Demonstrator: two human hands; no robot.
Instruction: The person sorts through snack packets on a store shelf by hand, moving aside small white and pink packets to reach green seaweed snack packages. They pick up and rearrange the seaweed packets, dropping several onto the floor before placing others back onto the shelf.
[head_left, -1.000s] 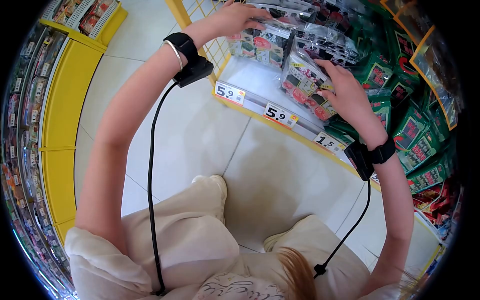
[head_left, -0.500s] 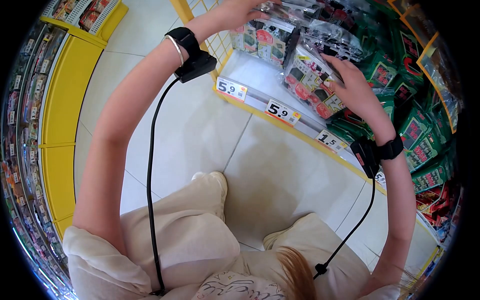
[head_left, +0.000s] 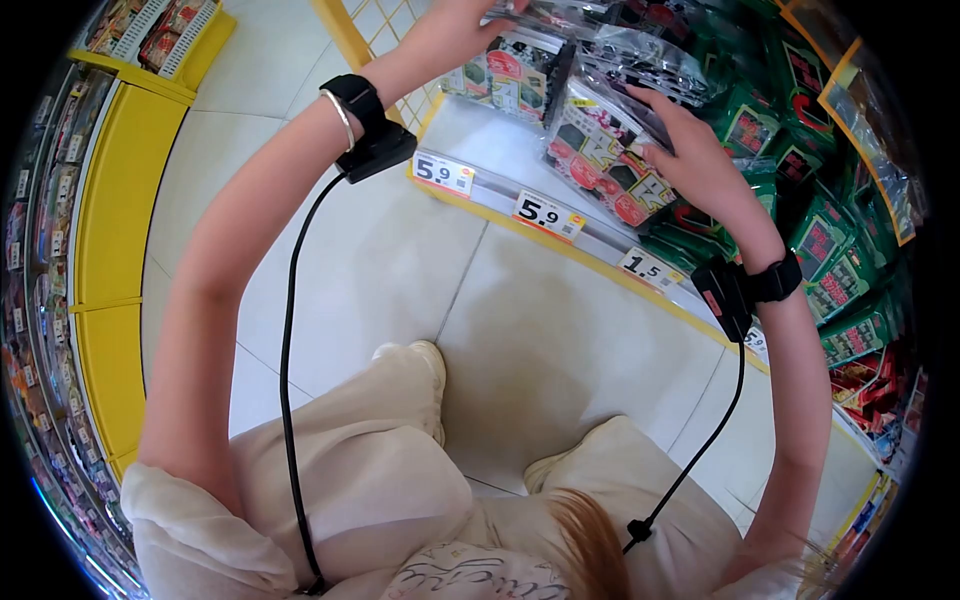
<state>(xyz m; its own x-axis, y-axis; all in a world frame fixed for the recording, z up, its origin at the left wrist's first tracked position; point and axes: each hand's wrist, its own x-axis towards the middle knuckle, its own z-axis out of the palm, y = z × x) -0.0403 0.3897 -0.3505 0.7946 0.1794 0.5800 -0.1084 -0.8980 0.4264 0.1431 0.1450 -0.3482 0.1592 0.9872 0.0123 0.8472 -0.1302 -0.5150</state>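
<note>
My right hand point(head_left: 695, 155) grips the right side of a flat, clear-wrapped snack packet point(head_left: 605, 155) with white, pink and black print. The thumb lies on its front and a finger runs along its upper edge. This packet leans at the front of the shelf. At the top edge of the view is my left hand point(head_left: 465, 25), its fingers partly cut off, at the top of a similar wrapped packet point(head_left: 510, 75) standing to the left. More plastic-wrapped packets point(head_left: 650, 60) are packed behind. Both wrists wear black straps with a small box and cable.
Price tags point(head_left: 548, 216) line the shelf's yellow front rail. Green packets point(head_left: 835, 250) fill the right side, with red ones point(head_left: 865, 385) below. A yellow wire side panel point(head_left: 350, 35) bounds the left. Another yellow-fronted shelf point(head_left: 115, 220) stands far left, across the tiled floor.
The view has shifted slightly, moving shelf and hands a little left in the picture. My left hand sits nearer the top edge. My right hand stays on the same packet.
</note>
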